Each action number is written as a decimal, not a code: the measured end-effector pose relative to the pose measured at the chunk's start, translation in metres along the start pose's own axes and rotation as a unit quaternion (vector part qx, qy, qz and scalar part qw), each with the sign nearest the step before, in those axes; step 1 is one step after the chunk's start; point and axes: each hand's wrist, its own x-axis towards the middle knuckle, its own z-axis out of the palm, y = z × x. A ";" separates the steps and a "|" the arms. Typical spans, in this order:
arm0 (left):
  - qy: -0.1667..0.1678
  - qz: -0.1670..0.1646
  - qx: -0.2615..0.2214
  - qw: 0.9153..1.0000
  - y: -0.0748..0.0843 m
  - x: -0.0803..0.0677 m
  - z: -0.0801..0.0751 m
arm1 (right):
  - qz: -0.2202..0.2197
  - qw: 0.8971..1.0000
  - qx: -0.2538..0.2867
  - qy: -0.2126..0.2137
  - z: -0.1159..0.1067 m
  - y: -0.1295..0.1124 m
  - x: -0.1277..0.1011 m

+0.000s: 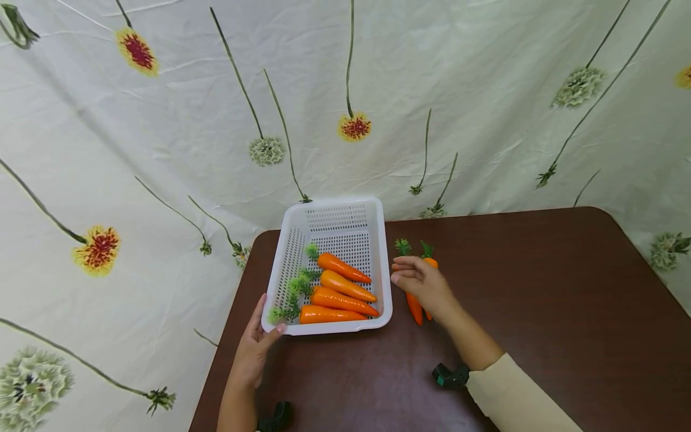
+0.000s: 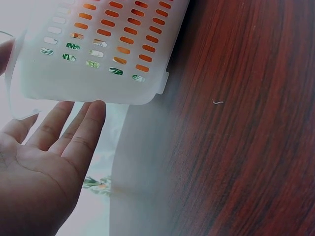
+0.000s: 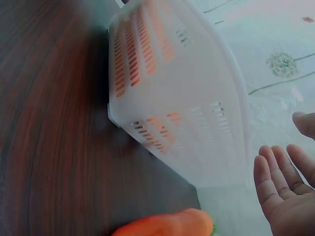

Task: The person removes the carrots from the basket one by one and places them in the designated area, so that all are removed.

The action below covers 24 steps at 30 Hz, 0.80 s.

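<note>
white perforated plastic basket (image 1: 345, 225) on dark brown wooden table (image 1: 540, 300), left-back corner | four orange plastic carrots (image 1: 337, 291) inside | left hand (image 1: 254, 351) fingers straight, touching basket's near-left corner | right hand (image 1: 423, 282) relaxed, released, resting over two loose orange carrots (image 1: 414, 307) just right of basket | floral cloth (image 1: 162, 120) behind

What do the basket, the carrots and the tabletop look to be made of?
Basket: white moulded plastic, slotted walls, slightly translucent. Carrots: probably plastic replicas, given their uniform glossy orange and stiff frilly green tops. Tabletop: dark red-brown wood grain, smooth and faintly shiny; possibly laminate rather than solid wood.
</note>
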 end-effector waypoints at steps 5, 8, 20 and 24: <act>0.006 -0.009 0.010 1.000 0.000 0.000 0.000 | -0.013 1.000 0.008 -0.019 0.010 -0.001 0.001; 0.005 -0.009 0.012 1.000 0.000 0.000 0.000 | -0.022 0.999 0.011 -0.027 0.016 -0.001 0.001; 0.006 0.002 0.003 1.000 0.001 -0.001 0.000 | -0.038 0.997 -0.009 -0.060 0.035 -0.007 0.006; 0.003 0.002 0.004 1.000 0.002 -0.001 0.001 | -0.027 0.997 0.000 -0.071 0.043 -0.008 0.009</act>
